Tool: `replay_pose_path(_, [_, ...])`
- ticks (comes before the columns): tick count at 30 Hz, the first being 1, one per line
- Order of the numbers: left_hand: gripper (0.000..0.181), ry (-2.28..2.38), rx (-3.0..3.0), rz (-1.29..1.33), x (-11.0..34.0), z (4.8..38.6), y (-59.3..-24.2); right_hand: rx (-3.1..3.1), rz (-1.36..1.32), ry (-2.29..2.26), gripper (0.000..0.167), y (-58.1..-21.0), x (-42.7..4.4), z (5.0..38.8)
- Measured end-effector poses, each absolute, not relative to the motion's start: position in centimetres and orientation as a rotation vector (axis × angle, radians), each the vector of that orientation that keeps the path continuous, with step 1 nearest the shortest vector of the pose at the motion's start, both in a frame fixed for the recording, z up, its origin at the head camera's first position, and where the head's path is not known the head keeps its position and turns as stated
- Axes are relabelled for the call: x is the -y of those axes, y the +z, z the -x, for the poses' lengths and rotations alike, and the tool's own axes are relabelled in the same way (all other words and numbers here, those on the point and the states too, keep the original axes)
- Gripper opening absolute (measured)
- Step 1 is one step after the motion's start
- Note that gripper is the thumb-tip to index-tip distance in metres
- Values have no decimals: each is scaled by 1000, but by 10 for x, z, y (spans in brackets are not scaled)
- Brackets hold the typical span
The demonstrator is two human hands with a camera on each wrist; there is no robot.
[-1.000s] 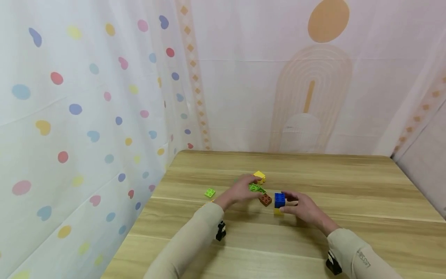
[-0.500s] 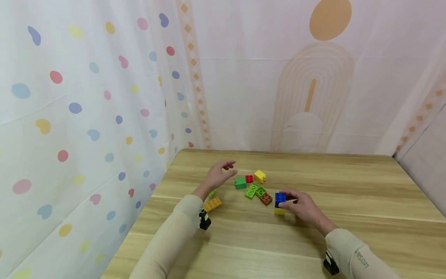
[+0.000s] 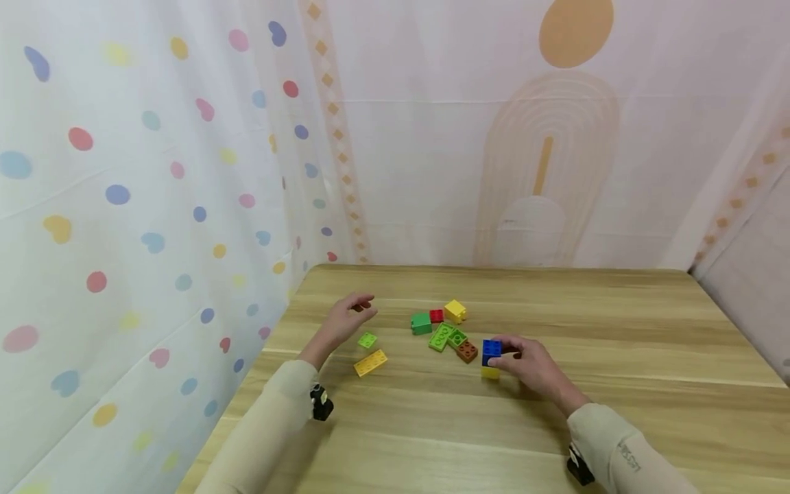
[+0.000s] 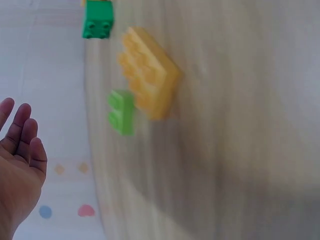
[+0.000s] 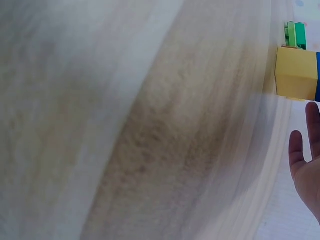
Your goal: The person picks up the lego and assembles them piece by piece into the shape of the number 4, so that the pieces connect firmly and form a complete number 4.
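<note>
Blue brick (image 3: 491, 350) sits on a yellow brick (image 3: 490, 373), just right of the brown brick (image 3: 467, 352). Right hand (image 3: 532, 363) pinches the blue one; left hand (image 3: 341, 322) holds nothing, fingers loosely bent. My read: two-brick stack done; orange brick (image 3: 370, 363), green brick (image 3: 422, 324), red brick (image 3: 437, 315) and brown not stacked on it.

The blue brick (image 3: 492, 351) looks like hard, smooth plastic with raised studs, and the yellow brick (image 5: 296, 73) beneath it is plastic too, its plain face smooth and fairly matt. The orange brick (image 3: 370, 363), green brick (image 3: 422, 324) and brown brick (image 3: 467, 351) look moulded from similar plastic. The tabletop (image 3: 432, 432) shows smooth wood grain with a soft sheen; the curtain (image 3: 426, 171) is matt, creased cloth, the sleeves (image 3: 259, 418) matt fabric
</note>
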State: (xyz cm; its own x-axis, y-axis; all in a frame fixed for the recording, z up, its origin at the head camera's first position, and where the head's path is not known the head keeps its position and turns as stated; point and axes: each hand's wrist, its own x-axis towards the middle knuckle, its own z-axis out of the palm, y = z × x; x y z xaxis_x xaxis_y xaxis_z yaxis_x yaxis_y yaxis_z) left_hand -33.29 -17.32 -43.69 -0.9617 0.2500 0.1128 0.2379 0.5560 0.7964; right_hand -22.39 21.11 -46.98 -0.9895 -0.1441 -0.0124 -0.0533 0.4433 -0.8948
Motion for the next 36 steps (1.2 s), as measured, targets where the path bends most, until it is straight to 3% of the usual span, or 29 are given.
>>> replay_pose_path(18, [48, 1246, -2777, -414, 217, 294, -472, -2570, 201, -1640, 48, -473, -207, 223])
replay_pose_path(36, [45, 1154, -2812, -517, 213, 273, -498, -2608, 194, -1603, 51, -476, -207, 224])
